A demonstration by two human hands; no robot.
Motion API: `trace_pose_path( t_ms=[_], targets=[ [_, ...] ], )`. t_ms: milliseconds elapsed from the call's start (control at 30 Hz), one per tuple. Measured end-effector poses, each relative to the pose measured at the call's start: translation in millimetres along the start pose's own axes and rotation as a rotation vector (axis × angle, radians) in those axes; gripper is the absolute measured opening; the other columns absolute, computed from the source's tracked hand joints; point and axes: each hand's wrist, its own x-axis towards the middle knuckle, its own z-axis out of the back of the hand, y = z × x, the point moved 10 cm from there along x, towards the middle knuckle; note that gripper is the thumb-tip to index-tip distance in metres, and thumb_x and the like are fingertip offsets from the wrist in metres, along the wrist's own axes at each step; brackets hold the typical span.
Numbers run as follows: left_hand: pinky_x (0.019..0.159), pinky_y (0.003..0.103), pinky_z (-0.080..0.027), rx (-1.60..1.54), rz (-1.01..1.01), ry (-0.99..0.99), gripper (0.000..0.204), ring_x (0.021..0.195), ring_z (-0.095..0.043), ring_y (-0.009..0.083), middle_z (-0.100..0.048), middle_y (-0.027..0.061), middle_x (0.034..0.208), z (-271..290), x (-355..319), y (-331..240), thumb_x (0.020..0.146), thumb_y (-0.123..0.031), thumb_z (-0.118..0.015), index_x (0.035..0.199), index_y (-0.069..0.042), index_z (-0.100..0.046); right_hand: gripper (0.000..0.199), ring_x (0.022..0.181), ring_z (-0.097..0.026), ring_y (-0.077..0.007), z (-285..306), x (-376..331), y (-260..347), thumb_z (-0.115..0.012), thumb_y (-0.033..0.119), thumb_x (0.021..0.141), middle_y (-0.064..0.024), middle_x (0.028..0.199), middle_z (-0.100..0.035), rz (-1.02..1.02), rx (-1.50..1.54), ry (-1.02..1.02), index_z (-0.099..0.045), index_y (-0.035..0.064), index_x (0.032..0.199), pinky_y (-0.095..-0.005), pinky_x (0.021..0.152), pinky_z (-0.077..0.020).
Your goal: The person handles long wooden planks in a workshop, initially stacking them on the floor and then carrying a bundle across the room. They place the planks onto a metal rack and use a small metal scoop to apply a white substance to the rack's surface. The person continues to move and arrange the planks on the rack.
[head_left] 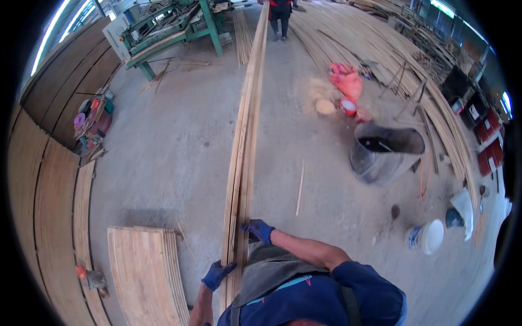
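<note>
Your left grip [219,274] and right grip [260,231] clasp opposite edges of the planks [246,125], stretching far ahead of both. Uneven pressure could splay them; swinging could hit the panels [142,274] beside the left.

centre: long planks [241,157] block | left: open floor [168,146], board stack [141,271] | right: passable (thin stick [300,187]), dark tub [375,163]

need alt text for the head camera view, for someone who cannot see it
A person's blue-gloved left hand and right hand hold long wooden strips stretching over a workshop floor toward another person. A dark open tub stands right; stacked boards lie lower left.
</note>
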Motion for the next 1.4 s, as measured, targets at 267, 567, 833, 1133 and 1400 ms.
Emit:
trace_pose_path(
  t_ms=[267, 567, 833, 1133, 1400],
  targets=[
    [0.078, 0.030, -0.052, -0.211, -0.053, 0.004, 0.049, 0.085, -0.063, 0.0107, -0.068, 0.0035, 0.097, 27.1, 293.7, -201.7, 0.085, -0.034, -0.076, 0.117, 0.001, -0.063, 0.038, 0.067, -0.060, -0.0158, 182.3, 215.5, 190.9, -0.068, 0.041, 0.090, -0.0056, 0.082, -0.061, -0.119, 0.106, -0.073, -0.063, 0.0044, 0.098, -0.0313, 0.065, -0.0563],
    [0.079, 0.033, -0.055, -0.434, 0.051, 0.033, 0.051, 0.085, -0.067, 0.0160, -0.068, 0.0060, 0.102, 54.1, 564.3, -449.9, 0.085, -0.032, -0.075, 0.121, 0.001, -0.060, 0.046, 0.098, -0.061, -0.0201, 366.6, 421.9, 430.7, -0.071, 0.046, 0.086, -0.0054, 0.110, -0.063, -0.239, 0.221, 0.065, -0.061, 0.0155, 0.119, -0.0401, 0.087, -0.0515],
    [0.083, 0.038, -0.057, -0.592, 0.107, 0.074, 0.054, 0.091, -0.068, 0.0208, -0.069, 0.0087, 0.107, 17.2, 805.1, -668.1, 0.086, -0.037, -0.074, 0.123, 0.000, -0.059, 0.047, 0.098, -0.065, -0.0170, 574.9, 580.6, 630.5, -0.073, 0.040, 0.087, -0.0031, 0.106, -0.067, -0.149, 0.198, 0.100, -0.061, 0.0062, 0.117, -0.0381, 0.085, -0.0537],
    [0.094, 0.038, -0.052, -0.502, 0.161, 0.108, 0.050, 0.107, -0.064, 0.0194, -0.064, 0.0097, 0.121, 33.8, 1093.5, -782.8, 0.094, -0.035, -0.065, 0.132, -0.003, -0.056, 0.033, 0.093, -0.065, -0.0199, 794.8, 820.3, 847.3, -0.069, 0.035, 0.090, -0.0042, 0.105, -0.065, -0.116, 0.109, 0.115, -0.065, 0.0104, 0.112, -0.0379, 0.079, -0.0555],
    [0.094, 0.037, -0.052, -0.765, 0.151, 0.283, 0.054, 0.104, -0.065, 0.0240, -0.065, 0.0133, 0.117, 3.9, 1325.3, -1167.9, 0.093, -0.037, -0.064, 0.131, 0.001, -0.054, 0.058, 0.097, -0.065, -0.0183, 969.3, 1009.5, 1042.2, -0.073, 0.039, 0.087, -0.0083, 0.113, -0.067, -0.231, 0.177, 0.338, -0.055, 0.0024, 0.129, -0.0348, 0.087, -0.0522]
  ],
)
